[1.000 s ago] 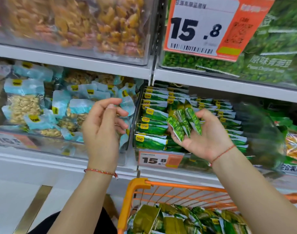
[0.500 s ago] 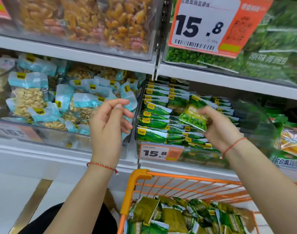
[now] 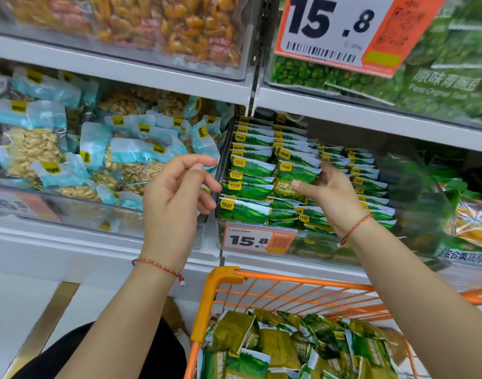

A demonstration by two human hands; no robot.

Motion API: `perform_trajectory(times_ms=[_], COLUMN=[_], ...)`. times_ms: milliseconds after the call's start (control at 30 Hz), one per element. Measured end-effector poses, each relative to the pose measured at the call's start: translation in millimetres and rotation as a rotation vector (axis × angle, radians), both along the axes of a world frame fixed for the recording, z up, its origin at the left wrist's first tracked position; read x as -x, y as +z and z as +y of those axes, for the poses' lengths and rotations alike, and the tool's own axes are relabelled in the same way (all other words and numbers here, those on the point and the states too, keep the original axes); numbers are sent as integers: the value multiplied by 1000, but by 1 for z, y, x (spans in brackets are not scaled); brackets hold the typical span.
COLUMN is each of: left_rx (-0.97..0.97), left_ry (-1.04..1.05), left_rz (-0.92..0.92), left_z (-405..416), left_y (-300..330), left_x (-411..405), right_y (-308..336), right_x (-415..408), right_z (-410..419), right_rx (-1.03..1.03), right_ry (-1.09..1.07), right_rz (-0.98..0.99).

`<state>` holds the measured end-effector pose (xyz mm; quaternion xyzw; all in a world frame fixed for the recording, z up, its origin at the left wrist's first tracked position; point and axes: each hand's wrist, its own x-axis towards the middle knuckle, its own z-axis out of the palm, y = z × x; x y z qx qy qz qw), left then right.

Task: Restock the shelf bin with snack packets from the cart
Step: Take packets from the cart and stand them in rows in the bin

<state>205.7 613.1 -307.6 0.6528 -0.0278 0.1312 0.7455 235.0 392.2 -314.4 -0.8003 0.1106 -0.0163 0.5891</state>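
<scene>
a second ago a few green packets were held up in the right hand [image 3: 334,199], apart from the rows. now one green packet [image 3: 296,179] is being set onto the packets in the shelf bin [image 3: 316,246], so this drop is judged nearly done. the packet is pinched by the thumb and fingers, palm turned to the shelf. the left hand [image 3: 177,195] is held up beside the bin, its fingers loosely curled round nothing. more packets are waiting in the cart [image 3: 220,285] below.
</scene>
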Motion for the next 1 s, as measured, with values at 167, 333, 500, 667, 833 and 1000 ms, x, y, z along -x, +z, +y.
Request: perform_trajectory(times_ms=[167, 333, 500, 667, 833, 1000], left_rx=[2, -6, -27, -64, -128, -227], left_ry=[-12, -28, -27, -40, -46, -50], left_rz=[3, -4, -1, -23, -58, -101], left_z=[-4, -6, -7, -7, -8, -9], left_y=[1, 0, -1, -4, -8, -11], left_x=[0, 1, 1, 1, 1, 3], right_y=[-1, 6, -5, -1, -8, -6], right_x=[2, 2, 10, 3, 5, 7], right_z=[1, 0, 14, 19, 18, 21], right_rx=[121, 176, 287, 158, 614, 790], right_ry=[66, -19, -53, -140, -69, -43], right_rz=[60, 30, 42, 79, 84, 61])
